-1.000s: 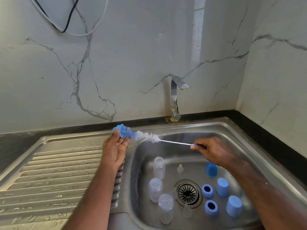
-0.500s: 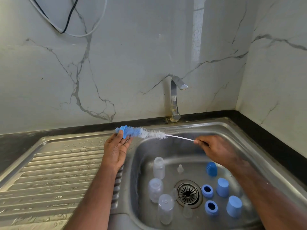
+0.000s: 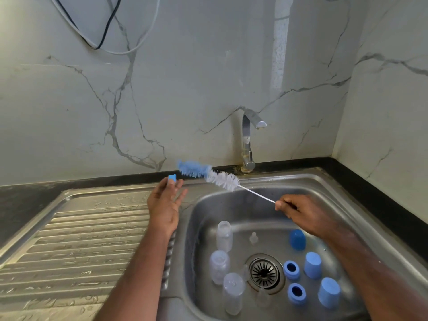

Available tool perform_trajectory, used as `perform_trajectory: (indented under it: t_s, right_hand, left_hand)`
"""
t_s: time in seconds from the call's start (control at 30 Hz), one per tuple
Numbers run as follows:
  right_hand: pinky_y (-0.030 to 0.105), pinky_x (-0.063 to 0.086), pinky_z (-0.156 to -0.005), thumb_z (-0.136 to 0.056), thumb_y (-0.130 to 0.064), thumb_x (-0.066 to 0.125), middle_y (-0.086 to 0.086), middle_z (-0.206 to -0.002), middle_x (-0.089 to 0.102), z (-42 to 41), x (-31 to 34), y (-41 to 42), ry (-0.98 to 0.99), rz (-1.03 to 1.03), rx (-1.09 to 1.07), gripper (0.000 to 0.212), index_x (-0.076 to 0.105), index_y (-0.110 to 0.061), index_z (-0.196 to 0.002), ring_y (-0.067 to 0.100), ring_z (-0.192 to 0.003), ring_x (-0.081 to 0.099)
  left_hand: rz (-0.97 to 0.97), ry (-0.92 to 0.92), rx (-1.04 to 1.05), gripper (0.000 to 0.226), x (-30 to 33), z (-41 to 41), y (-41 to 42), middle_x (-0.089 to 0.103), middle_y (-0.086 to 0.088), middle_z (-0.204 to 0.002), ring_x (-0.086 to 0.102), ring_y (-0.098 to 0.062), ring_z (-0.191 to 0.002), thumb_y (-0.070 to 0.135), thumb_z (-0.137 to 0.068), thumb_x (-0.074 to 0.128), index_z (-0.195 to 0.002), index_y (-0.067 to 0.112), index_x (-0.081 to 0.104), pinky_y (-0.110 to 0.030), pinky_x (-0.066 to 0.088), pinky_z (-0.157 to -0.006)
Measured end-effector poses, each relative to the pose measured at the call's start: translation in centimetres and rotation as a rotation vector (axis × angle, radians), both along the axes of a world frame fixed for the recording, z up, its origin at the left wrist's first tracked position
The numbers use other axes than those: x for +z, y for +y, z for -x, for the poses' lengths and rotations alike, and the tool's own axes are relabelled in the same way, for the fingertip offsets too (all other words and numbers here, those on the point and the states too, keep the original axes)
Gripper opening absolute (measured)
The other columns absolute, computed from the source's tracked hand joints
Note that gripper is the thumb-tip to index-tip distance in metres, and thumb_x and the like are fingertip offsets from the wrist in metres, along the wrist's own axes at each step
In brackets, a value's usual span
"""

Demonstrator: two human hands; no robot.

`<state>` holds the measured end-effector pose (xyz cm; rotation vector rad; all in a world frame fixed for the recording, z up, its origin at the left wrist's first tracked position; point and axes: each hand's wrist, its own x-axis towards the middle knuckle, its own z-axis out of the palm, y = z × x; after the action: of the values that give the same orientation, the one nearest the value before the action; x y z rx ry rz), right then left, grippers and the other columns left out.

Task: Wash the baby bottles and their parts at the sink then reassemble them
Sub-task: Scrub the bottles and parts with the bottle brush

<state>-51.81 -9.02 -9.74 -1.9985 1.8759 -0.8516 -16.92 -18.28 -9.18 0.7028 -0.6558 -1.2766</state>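
Your right hand [image 3: 293, 208] has pulled the brush [image 3: 208, 174] out of the blue ring [image 3: 171, 177], which your left hand [image 3: 165, 205] pinches at centre frame. Bottles [image 3: 224, 236] wait in the sink [image 3: 301, 181].

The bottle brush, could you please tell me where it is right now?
In the head view, the bottle brush is in the air over the sink's back-left rim, left of the tap; the right hand pinches its wire handle.

Blue-and-white bristles on brush [image 3: 208, 174]; blue caps [image 3: 312, 265] and rings [image 3: 291, 269]; clear bottles [image 3: 224, 236]; grey-veined white marble wall [image 3: 162, 89]; steel-grey sink [image 3: 301, 181].
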Motion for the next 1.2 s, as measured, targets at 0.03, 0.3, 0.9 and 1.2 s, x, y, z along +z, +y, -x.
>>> perform_trajectory:
  t_s: [0.03,0.3,0.9,1.2]
  right_hand:
    - [0.041,0.055,-0.069,-0.1,-0.035,0.058,-0.003,-0.069,0.062,-0.4,0.0,-0.1,-0.028,0.007,0.007,0.019,0.066,-0.032,-0.083,0.014,-0.068,0.06]
    - [0.016,0.051,-0.076,-0.094,-0.024,0.07,-0.026,-0.084,0.066,-1.4,-0.5,-0.2,-0.076,0.033,-0.016,0.023,0.074,-0.031,-0.115,-0.006,-0.081,0.065]
    - [0.026,0.058,-0.081,-0.093,-0.023,0.071,-0.019,-0.085,0.071,-1.2,-0.6,-0.3,-0.137,0.076,-0.014,0.019,0.075,-0.031,-0.109,-0.001,-0.082,0.067]
    - [0.024,0.058,-0.075,-0.092,-0.026,0.071,-0.022,-0.08,0.07,-3.0,-1.2,-0.8,-0.142,0.123,0.006,0.017,0.075,-0.035,-0.105,0.0,-0.078,0.068]
  left_hand:
    - [0.013,-0.067,-0.02,0.031,0.0,0.7,0.2,0.073,-0.01,-0.107,0.071,-0.028,-0.106,0.018,-0.08,0.074,-0.109,0.012,0.067,-0.04,0.061,-0.084]
    - [0.136,-0.458,-0.128,0.028,-0.2,3.4,1.3,0.076,-0.013,-0.093,0.072,-0.024,-0.088,-0.016,-0.078,0.072,-0.101,0.001,0.073,-0.04,0.058,-0.089]
    - [0.144,-0.283,-0.192,0.025,0.2,5.8,2.6,0.078,-0.008,-0.093,0.073,-0.017,-0.088,-0.014,-0.081,0.069,-0.101,0.001,0.071,-0.023,0.058,-0.08]
    - [0.075,-0.129,-0.335,0.022,-0.1,5.9,2.7,0.072,-0.018,-0.094,0.073,-0.033,-0.097,0.006,-0.078,0.071,-0.098,0.003,0.063,-0.036,0.06,-0.082]
